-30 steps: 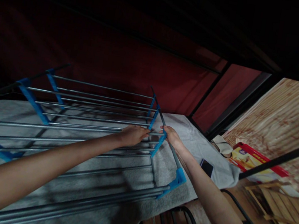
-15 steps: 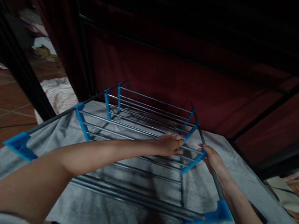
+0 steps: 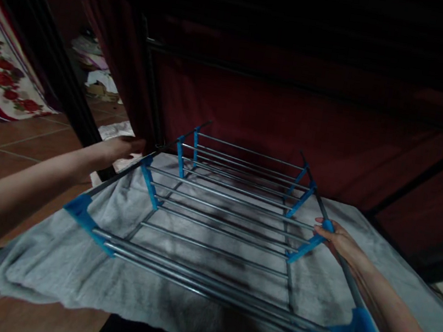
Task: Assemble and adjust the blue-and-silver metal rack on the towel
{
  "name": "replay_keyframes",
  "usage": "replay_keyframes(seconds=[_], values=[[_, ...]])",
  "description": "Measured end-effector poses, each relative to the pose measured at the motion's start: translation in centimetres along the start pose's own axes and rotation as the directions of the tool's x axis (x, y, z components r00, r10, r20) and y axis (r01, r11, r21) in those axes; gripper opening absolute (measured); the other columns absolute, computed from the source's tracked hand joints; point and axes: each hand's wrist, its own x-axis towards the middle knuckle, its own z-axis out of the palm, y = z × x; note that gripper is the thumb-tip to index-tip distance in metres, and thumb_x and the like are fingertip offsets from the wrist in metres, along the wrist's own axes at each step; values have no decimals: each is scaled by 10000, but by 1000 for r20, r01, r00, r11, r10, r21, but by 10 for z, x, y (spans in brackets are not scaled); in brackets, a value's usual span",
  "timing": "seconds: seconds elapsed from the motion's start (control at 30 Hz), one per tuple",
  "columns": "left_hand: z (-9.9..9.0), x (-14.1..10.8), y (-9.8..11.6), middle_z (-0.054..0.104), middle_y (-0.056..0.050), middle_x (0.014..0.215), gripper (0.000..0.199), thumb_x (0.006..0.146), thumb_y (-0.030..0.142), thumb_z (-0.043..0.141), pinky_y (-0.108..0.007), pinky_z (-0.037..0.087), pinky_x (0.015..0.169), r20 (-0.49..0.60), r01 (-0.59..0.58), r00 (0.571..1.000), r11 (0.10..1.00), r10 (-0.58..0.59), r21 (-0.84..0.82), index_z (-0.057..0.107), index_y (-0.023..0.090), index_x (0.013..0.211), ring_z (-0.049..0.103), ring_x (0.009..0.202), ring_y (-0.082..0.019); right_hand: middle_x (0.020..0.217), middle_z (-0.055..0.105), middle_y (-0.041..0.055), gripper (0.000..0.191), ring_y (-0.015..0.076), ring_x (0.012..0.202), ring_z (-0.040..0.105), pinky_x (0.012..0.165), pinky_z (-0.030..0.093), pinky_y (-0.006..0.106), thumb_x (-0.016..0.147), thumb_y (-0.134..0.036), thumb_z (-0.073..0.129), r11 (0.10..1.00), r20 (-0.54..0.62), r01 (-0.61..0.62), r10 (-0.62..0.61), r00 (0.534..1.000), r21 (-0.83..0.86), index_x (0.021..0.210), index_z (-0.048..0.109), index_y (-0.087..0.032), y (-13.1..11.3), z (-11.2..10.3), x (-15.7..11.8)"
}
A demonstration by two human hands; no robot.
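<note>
A rack of thin metal tubes with blue plastic connectors (image 3: 228, 189) lies on a grey cloth (image 3: 58, 280), its long side rails running away from me. My right hand (image 3: 337, 241) is closed around the right rail at a blue connector, thumb on the inner side. Over by the left rail, my left hand (image 3: 122, 148) hangs just outside the rack with its fingers stretched out, holding nothing. It looks slightly blurred, and whether it touches the rail is unclear. Several tubes sit close together at the near end, between two blue corner pieces (image 3: 359, 328).
A dark red curtain (image 3: 246, 109) hangs behind the rack, with dark frame bars across it. Left of the covered surface is a tiled floor (image 3: 12, 140), with a flowered cloth (image 3: 5, 67) and a heap of fabric (image 3: 101, 79) farther off.
My left hand has let go of the tubes near the right side and swung left to the left rail. My right hand keeps its hold. The view has turned somewhat left.
</note>
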Motion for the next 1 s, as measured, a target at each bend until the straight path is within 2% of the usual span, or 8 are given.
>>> replay_keyframes(seconds=[0.07, 0.13, 0.23, 0.33, 0.47, 0.6, 0.77, 1.0], values=[[2, -11, -20, 696, -139, 1100, 587, 926, 545, 398, -413, 521, 887, 189, 141, 978, 955, -92, -262, 530, 43, 1198, 624, 978, -218, 758, 609, 1, 500, 170, 713, 632, 679, 547, 273, 576, -357, 823, 1000, -5, -7, 7, 1000, -5, 1015, 622, -229, 0, 0, 0], [12, -20, -28, 701, -113, 1098, 511, 915, 488, 475, -419, 495, 950, 283, 236, 952, 863, -114, -446, 534, 71, 1203, 618, 976, -193, 752, 606, 2, 510, 179, 721, 635, 687, 549, 282, 561, -364, 828, 1000, -18, -13, 13, 1000, -11, 1007, 623, -227, -1, 0, 0], [24, -23, -32, 701, -78, 1093, 359, 897, 327, 556, -354, 447, 1033, 286, 281, 949, 774, -135, -567, 567, 109, 1182, 622, 964, -149, 736, 603, 3, 506, 189, 715, 635, 695, 555, 298, 546, -371, 835, 1000, -25, -5, 4, 1000, -23, 987, 630, -231, -2, -1, -1], [27, -17, -35, 702, -70, 1058, 283, 865, 231, 599, -280, 446, 1031, 291, 332, 938, 714, -185, -616, 613, 126, 1127, 639, 936, -129, 756, 621, 18, 498, 199, 729, 642, 695, 558, 304, 544, -379, 841, 999, -18, 7, -8, 1000, -40, 977, 642, -234, -2, -3, -1], [29, -13, -36, 701, -61, 1017, 338, 834, 273, 665, -285, 467, 1010, 250, 331, 943, 696, -220, -638, 615, 118, 1130, 634, 922, -134, 756, 629, 13, 503, 185, 721, 640, 690, 548, 285, 541, -383, 851, 999, -19, -3, 2, 1000, -47, 975, 646, -233, -1, -4, 0], [30, -16, -33, 700, -64, 1020, 417, 897, 351, 593, -353, 465, 1015, 257, 295, 952, 725, -166, -622, 556, 75, 1207, 601, 933, -136, 763, 623, 13, 497, 172, 733, 625, 704, 533, 277, 546, -374, 852, 999, -26, -4, 2, 1000, -51, 970, 648, -218, -2, -3, -1], [30, -17, -33, 695, -75, 1034, 501, 943, 443, 482, -352, 490, 967, 251, 239, 960, 830, -124, -503, 518, 37, 1233, 584, 872, -120, 739, 622, 8, 449, 161, 704, 618, 674, 525, 264, 556, -320, 837, 1000, -39, -11, 10, 999, -20, 946, 642, -212, -4, 0, -2], [36, -8, -32, 678, -104, 1066, 501, 957, 396, 430, -335, 506, 922, 150, 179, 979, 939, -139, -294, 482, 4, 1265, 579, 897, -122, 738, 634, -5, 351, 140, 704, 618, 677, 517, 233, 630, -235, 792, 1000, -47, 3, -3, 999, 10, 935, 623, -197, -9, 5, -3]])
